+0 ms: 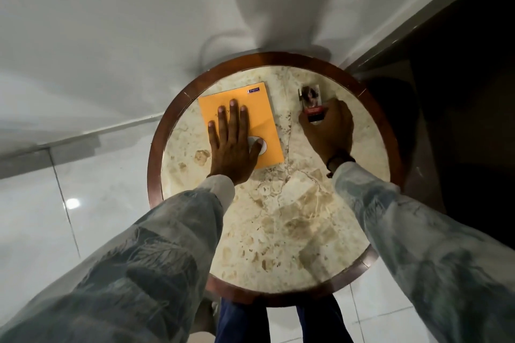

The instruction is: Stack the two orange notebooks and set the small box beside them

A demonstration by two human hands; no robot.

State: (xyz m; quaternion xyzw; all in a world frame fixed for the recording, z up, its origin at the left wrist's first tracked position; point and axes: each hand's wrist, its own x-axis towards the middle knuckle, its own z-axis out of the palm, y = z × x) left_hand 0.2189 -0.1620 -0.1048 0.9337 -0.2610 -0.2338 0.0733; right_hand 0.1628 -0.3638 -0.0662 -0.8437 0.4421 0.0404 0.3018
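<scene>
Notebooks (pixel 259 108) look stacked (only one orange cover shows) under the flat left hand (pixel 234 145), fingers spread; right hand (pixel 330 131) has fingers clamped on the small box (pixel 310 103) near them on the table (pixel 278 217), release left

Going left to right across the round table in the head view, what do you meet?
Left hand flat on the orange notebook → bare marble table → small box → right hand gripping it.

Small box (pixel 311 104) print blurred, near end under right hand (pixel 328 131), second notebook not discernible
</scene>
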